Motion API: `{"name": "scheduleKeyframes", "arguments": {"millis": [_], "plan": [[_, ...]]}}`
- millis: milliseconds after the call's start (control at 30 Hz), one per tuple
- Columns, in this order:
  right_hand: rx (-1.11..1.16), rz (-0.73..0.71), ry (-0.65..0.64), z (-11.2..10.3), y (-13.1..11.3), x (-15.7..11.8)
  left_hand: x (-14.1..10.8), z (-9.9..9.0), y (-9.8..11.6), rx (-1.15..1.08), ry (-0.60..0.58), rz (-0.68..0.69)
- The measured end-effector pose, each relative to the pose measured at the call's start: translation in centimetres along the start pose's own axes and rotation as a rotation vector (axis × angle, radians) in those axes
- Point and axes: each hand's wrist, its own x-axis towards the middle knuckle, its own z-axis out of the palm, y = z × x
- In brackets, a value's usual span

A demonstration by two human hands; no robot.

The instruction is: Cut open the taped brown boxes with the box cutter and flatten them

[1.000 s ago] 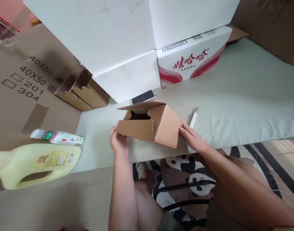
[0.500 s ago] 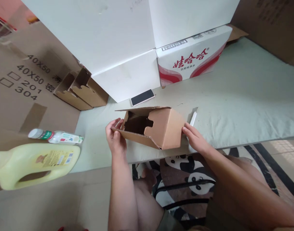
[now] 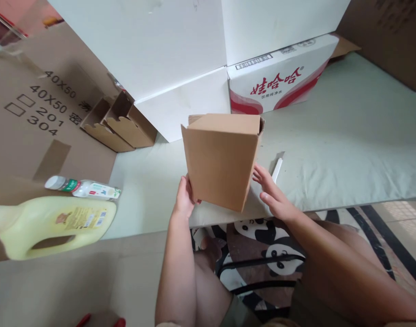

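Turned up from its tilted pose of half a second ago, the brown corrugated box [image 3: 221, 163] now presents a broad plain panel to the viewer; its opening, visible earlier, has rotated out of sight, and the smartphone formerly seen beyond it is hidden. As a result, the interior cannot be inspected at this stage, and support appears to rest chiefly with one hand.

From left to right: a pale-yellow handled jug [image 3: 20, 227] and, just beside it, a green-labelled plastic bottle [image 3: 87, 187]; behind them, a large carton marked "40X50" [image 3: 19, 150], with two open cardboard boxes [image 3: 129, 127] near it. Left hand [image 3: 185, 197]: fingers wrapped round the box's lower left edge, grasping it. The box is held near the table's front edge, before white panels [image 3: 180, 104]; contact with the cloth cannot be determined. Right hand [image 3: 271, 193]: fingers parted and unclenched at the box's right side; whether the tips touch it is unclear. Just beyond lies a slim white utility knife [image 3: 278, 168] on the pale-green tablecloth [image 3: 347, 150]. Behind stands a red-and-white drinking-water carton [image 3: 279, 91]; below, a panda-printed mat [image 3: 284, 259].
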Motion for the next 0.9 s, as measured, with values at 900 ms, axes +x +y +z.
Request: {"name": "scheduleKeyframes", "arguments": {"millis": [900], "plan": [[-0.185, -0.136, 0.069, -0.5, -4.1, 2.2, -1.2, 5.0, -1.5, 0.591, -0.055, 0.796]]}}
